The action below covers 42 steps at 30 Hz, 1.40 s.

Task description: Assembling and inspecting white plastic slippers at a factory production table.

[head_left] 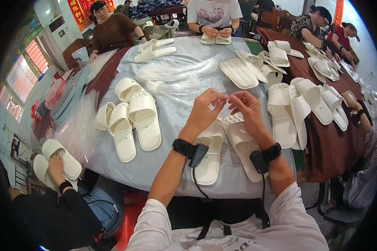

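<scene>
- Both forearms carry black wrist bands with cabled sensors.
- Left hand (205,109) and right hand (247,108) meet fingertip to fingertip, pinched narrow on what looks like a thin clear strand; too fine to confirm.
- Below them lie two white slippers (226,146), side by side near the table's near edge.
- Best kept taut and low over the pair.
- Left: four more slippers (132,119).
- Far: fibre bundle (176,75).

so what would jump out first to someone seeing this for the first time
White slide slippers lie in pairs all over the grey-covered round table. At the near edge the left hand and right hand meet fingertip to fingertip above one pair, pinching something too fine to make out. A heap of thin white strands lies mid-table, and other people sit around the rim.
</scene>
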{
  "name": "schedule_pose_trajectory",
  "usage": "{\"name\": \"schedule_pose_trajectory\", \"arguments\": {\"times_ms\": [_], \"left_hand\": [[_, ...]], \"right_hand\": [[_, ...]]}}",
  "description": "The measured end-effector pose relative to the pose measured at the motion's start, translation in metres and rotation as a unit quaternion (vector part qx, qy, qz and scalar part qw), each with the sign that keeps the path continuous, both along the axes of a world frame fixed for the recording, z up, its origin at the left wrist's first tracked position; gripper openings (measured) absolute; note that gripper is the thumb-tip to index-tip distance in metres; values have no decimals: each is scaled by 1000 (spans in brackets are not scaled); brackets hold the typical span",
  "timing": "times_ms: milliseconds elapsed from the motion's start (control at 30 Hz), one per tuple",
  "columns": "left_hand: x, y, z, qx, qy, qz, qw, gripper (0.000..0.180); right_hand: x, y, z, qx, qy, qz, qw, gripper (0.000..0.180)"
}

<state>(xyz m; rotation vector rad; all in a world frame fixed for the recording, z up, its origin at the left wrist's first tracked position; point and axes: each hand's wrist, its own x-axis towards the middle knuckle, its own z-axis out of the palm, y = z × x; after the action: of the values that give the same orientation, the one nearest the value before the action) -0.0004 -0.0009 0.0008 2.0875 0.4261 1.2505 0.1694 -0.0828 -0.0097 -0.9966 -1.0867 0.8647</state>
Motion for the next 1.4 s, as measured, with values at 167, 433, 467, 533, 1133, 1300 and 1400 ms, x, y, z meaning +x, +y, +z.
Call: {"name": "schedule_pose_trajectory", "arguments": {"times_ms": [167, 433, 467, 533, 1133, 1300, 1400], "left_hand": [[0, 0, 0, -4, 5, -10, 1000, 21], [0, 0, 1, 1, 11, -2, 1000, 18], [0, 0, 1, 1, 13, 1, 1000, 18], [0, 1, 0, 4, 12, 0, 1000, 17], [1, -1, 0, 4, 37, -2, 999, 10], [-1, -1, -1, 7, 47, -6, 999, 11], [-1, -2, -1, -4, 41, -6, 999, 16]], "right_hand": [[2, 2, -4, -9, 0, 14, 1000, 21], [5, 2, -6, -23, -14, 14, 1000, 22], [6, 2, -6, -31, -17, 15, 999, 21], [5, 2, -5, -36, -12, 22, 999, 22], [5, 2, -7, -38, -40, 11, 998, 24], [4, 3, -7, -49, -26, 21, 998, 24], [3, 2, -6, -37, -39, 10, 999, 23]]}}
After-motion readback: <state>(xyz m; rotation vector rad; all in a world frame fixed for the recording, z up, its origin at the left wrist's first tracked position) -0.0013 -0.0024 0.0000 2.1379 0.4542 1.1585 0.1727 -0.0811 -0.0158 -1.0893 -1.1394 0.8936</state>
